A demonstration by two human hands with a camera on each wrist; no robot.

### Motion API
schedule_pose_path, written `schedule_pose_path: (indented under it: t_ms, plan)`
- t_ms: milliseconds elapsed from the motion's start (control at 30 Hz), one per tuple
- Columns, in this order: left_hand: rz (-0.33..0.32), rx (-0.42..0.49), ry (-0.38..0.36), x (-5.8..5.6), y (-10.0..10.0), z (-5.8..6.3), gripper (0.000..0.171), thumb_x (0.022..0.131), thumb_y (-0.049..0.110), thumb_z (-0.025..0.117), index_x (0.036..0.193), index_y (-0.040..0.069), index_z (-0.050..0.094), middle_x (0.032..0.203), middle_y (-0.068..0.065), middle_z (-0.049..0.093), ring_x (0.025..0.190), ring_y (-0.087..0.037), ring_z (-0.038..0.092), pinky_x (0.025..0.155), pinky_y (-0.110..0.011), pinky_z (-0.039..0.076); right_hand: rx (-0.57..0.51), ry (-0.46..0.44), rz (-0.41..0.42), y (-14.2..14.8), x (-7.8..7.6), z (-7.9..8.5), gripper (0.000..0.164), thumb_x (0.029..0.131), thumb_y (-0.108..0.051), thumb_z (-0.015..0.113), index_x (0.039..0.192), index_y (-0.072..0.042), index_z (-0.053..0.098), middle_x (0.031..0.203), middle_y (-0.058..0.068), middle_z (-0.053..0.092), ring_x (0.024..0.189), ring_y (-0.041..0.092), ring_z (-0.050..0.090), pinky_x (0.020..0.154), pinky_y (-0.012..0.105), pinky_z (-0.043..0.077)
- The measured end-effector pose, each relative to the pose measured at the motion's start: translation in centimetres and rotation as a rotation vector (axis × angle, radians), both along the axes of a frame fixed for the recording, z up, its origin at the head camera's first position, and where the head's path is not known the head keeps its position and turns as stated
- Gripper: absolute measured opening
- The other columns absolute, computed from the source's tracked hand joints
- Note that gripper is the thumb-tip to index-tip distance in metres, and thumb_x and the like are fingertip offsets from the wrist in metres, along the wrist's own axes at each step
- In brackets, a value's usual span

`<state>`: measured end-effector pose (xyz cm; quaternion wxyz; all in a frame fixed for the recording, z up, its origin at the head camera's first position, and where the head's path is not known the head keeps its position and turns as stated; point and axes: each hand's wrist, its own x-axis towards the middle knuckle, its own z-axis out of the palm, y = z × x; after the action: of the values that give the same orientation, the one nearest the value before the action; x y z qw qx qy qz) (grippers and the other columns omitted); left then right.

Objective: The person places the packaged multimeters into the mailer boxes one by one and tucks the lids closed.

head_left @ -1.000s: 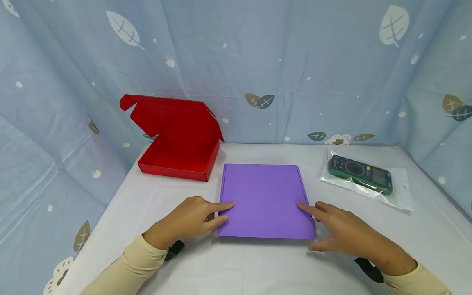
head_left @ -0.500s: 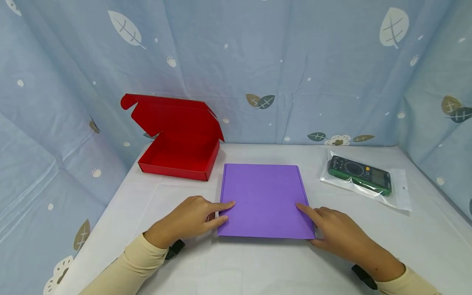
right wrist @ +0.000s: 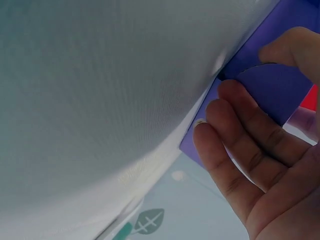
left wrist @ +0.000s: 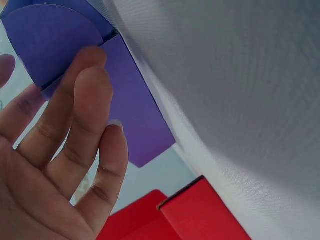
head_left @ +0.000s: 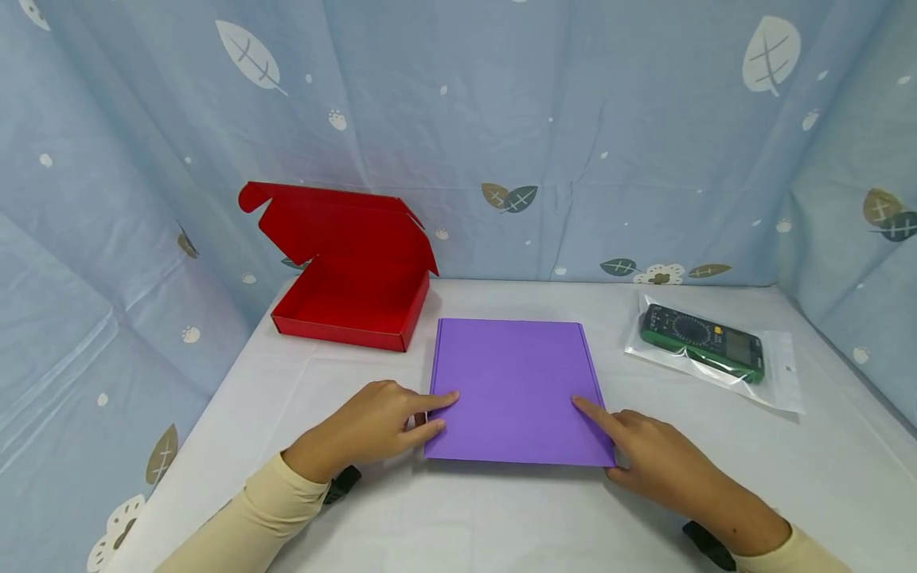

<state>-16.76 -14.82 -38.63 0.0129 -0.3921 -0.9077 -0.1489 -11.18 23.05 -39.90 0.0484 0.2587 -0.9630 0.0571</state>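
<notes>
A purple cardboard mailer box lies on the white table with its lid panel facing up. My left hand grips its left side, with index finger and thumb over the lid. In the left wrist view, bent fingers lie against the box's side, by a rounded flap. At the right front corner my right hand holds the box, index finger on the lid and thumb at the front edge. The right wrist view shows its other fingers curled at the side, beside another rounded flap.
Behind and to the left stands a red mailer box with its lid raised. A green and black multimeter in a clear plastic bag lies at the back right. A blue leaf-print curtain surrounds the table.
My right hand has moved in to the left, and its thumb has come up to the box's front corner. The left hand and the purple box have stayed in place.
</notes>
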Motion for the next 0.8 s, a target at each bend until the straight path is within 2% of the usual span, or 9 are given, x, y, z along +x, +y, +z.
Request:
schedule_pose_path:
  t_ms: [133,233,567,800]
  plan:
    - [-0.001,0.009,0.015,0.01,-0.05,-0.09,0.042,0.096,0.036,0.065,0.136,0.026,0.063,0.055,0.018,0.041,0.050,0.003,0.033,0.059,-0.018,0.037,-0.026,-0.015,-0.013,-0.05,0.04,-0.12,0.088,0.067,-0.016,0.089,0.146,-0.012,0.050,0.078,-0.008,0.056,0.069,0.002,0.047,0.060,0.024,0.046]
    - [-0.002,0.010,0.016,0.00,-0.09,-0.16,0.041,0.096,0.036,0.065,0.136,0.026,0.063,0.056,0.018,0.041,0.050,0.003,0.033,0.061,-0.019,0.038,-0.050,-0.019,-0.022,-0.12,0.11,-0.11,0.087,0.067,-0.013,0.088,0.146,-0.013,0.051,0.075,-0.011,0.053,0.068,0.001,0.044,0.059,0.022,0.044]
    - [0.000,0.007,0.017,-0.03,-0.08,-0.22,0.041,0.096,0.036,0.064,0.136,0.026,0.062,0.055,0.017,0.039,0.050,0.002,0.032,0.061,-0.019,0.037,-0.095,-0.074,-0.034,-0.20,0.17,0.15,0.085,0.069,-0.011,0.084,0.146,-0.012,0.050,0.073,-0.012,0.051,0.067,-0.001,0.042,0.060,0.021,0.042]
    - [-0.003,0.006,-0.004,-0.16,-0.07,-0.31,0.041,0.096,0.035,0.064,0.136,0.026,0.062,0.055,0.017,0.039,0.050,0.003,0.033,0.060,-0.019,0.036,-0.105,-0.127,-0.036,-0.27,0.20,0.36,0.084,0.071,-0.011,0.083,0.147,-0.012,0.048,0.078,-0.009,0.058,0.070,0.000,0.046,0.061,0.021,0.044]
